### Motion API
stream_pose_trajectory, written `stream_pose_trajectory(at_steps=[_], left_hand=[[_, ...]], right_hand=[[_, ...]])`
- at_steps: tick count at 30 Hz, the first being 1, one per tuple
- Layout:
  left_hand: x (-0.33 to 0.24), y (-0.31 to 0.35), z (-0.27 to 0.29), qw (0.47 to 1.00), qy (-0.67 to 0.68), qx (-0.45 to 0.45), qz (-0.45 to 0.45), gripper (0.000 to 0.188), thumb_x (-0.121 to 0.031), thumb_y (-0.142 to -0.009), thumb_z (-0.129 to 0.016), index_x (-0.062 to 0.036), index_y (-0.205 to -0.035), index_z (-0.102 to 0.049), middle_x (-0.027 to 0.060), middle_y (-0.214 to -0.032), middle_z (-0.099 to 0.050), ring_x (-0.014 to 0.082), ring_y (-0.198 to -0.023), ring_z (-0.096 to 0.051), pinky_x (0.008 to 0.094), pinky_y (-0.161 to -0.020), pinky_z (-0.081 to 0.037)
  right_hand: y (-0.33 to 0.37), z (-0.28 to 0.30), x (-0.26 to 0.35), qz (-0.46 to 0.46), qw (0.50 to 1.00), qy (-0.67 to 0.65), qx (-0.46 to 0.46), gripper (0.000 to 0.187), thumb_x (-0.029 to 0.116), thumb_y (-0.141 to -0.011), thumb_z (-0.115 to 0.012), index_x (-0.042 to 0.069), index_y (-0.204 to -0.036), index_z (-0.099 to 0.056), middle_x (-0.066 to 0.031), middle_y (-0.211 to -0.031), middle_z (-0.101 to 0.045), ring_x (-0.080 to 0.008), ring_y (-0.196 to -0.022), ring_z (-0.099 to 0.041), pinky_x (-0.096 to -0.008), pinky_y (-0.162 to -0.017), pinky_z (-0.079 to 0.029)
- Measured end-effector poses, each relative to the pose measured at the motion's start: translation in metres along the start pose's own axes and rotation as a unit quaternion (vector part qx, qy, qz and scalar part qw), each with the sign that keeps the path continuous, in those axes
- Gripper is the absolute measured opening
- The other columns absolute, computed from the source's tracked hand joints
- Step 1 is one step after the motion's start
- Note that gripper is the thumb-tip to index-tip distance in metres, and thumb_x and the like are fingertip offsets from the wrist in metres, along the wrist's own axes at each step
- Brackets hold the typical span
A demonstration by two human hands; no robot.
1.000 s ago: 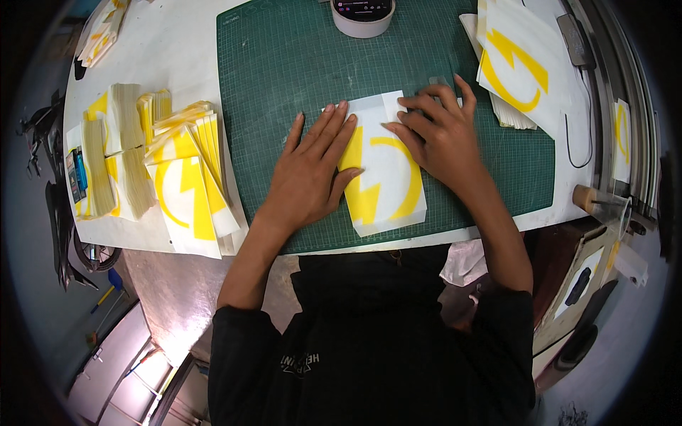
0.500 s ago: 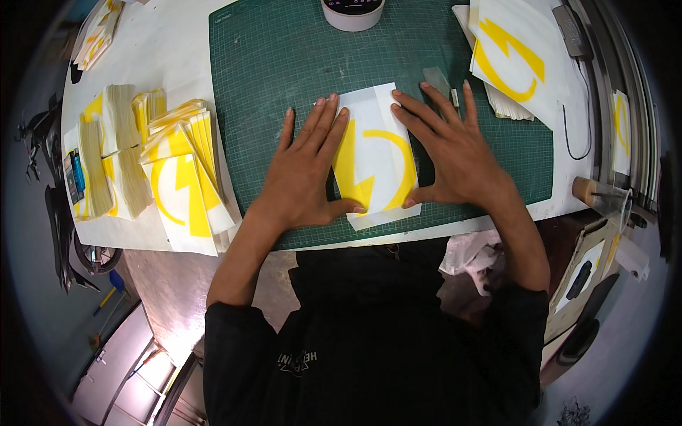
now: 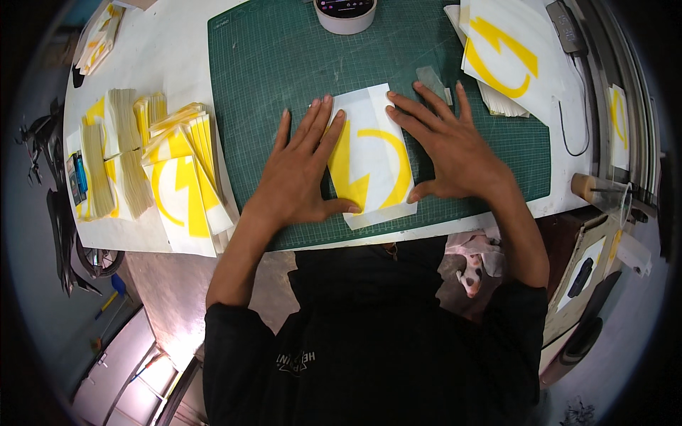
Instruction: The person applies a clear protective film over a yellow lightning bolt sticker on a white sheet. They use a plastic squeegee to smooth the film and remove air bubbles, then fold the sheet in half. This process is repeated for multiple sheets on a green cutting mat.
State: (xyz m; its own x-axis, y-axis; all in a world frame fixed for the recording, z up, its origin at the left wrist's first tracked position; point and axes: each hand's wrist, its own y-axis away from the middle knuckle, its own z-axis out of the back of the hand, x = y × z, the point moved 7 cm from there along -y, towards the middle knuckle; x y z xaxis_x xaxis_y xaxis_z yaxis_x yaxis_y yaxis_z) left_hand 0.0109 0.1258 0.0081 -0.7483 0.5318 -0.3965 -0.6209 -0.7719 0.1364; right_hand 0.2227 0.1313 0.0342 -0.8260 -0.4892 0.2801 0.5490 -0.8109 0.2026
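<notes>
A folded white paper piece (image 3: 371,163) printed with a yellow bolt and ring lies on the green cutting mat (image 3: 284,57), close to the table's front edge. Creased strips show along its right side and lower end. My left hand (image 3: 298,167) rests on its left edge, fingers stretched out and thumb near the lower left corner. At the right edge lies my right hand (image 3: 455,149), fingers spread, its thumb by the lower right side. Neither hand grasps anything. A small clear plastic piece (image 3: 430,77) sits just beyond the right fingertips.
Stacks of folded yellow-and-white papers (image 3: 186,160) stand on the left. More printed sheets (image 3: 501,57) lie at the far right, beside a dark box with a cable (image 3: 566,28). A round device (image 3: 346,18) stands at the back. Below the table is a pale, dark-patched animal (image 3: 470,273).
Both hands and the paper keep almost the same place; the whole view has shifted slightly. Below the table, the animal has moved and shows more plainly.
</notes>
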Motion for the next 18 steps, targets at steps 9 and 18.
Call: stream_pose_trajectory(at_steps=[9,18], left_hand=[[-0.052,-0.031,-0.014,0.995,-0.060,-0.046,-0.062,0.104,-0.072,-0.098,-0.055,0.0059,-0.163,-0.031,0.0265,-0.172,-0.028,0.0367,-0.162,-0.024,0.0613,-0.131,-0.007],[-0.046,-0.034,-0.018,0.995,-0.021,-0.086,-0.052,0.109,-0.077,-0.095,-0.054,0.0039,-0.164,-0.031,0.0241,-0.171,-0.030,0.0354,-0.162,-0.024,0.0579,-0.132,-0.010]], right_hand=[[-0.002,0.000,0.003,0.000,1.000,0.001,0.003,0.135,0.046,-0.042,-0.104,0.011,-0.159,-0.046,-0.0022,-0.171,-0.036,-0.0337,-0.161,-0.024,-0.0747,-0.128,-0.004],[0.000,-0.005,-0.007,0.002,0.999,-0.038,-0.014,0.130,0.047,-0.042,-0.105,0.013,-0.156,-0.052,-0.0017,-0.171,-0.037,-0.0303,-0.163,-0.022,-0.0735,-0.128,0.004]])
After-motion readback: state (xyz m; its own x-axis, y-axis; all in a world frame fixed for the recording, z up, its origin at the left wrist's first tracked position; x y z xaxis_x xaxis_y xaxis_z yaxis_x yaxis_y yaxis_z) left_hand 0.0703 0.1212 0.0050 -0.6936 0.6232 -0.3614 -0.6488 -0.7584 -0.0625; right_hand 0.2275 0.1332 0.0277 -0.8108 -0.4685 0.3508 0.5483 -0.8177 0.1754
